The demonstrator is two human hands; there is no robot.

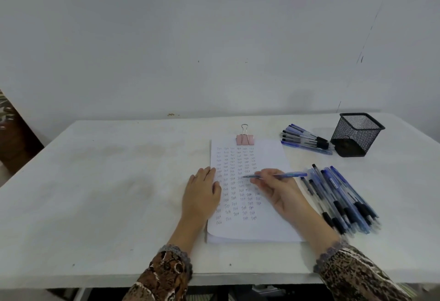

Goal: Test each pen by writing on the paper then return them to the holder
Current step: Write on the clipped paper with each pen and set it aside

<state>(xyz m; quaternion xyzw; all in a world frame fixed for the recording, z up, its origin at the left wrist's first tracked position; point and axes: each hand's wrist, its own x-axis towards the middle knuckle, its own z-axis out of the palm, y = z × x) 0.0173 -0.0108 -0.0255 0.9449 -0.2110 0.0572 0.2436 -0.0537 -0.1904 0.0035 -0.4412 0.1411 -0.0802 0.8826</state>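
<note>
A stack of white paper (269, 226) lies mid-table, covered with rows of small written words and held by a pink binder clip (245, 139) at its top. My right hand (276, 188) grips a blue pen (289, 175), its tip touching the paper near the middle rows. My left hand (202, 193) rests flat on the paper's left edge, fingers apart. A black mesh holder (357, 135) stands at the back right; no pens show above its rim. A large pile of blue pens (342, 198) lies right of the paper. A smaller pile of pens (306, 139) lies beside the holder.
The white table (107, 181) stands against a pale wall. Its front edge runs just below my patterned sleeves. A dark patterned object (9, 131) sits off the table's far left.
</note>
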